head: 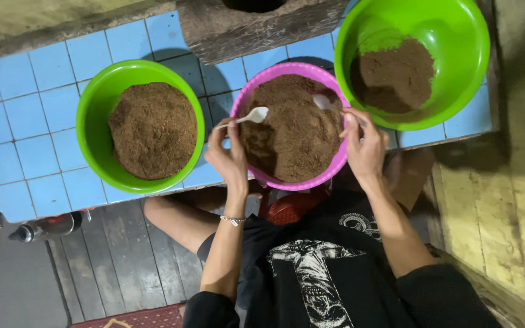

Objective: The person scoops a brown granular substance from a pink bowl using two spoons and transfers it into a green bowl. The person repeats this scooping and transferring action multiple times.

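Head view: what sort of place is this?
Probably a home or small workshop floor space. A low blue tiled platform bears bowls of brown powder, a pink bowl between two green ones, and the person sits by it on dark floorboards.

The person wears a black short-sleeved shirt (pixel 329 273) with a pale printed graphic across the chest, bare forearms, and a thin beaded silver bracelet (pixel 233 220) around the left wrist.

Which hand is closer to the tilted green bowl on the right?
Right. The right hand sits just below the tilted green bowl, by its rim; the left hand is across the pink bowl.
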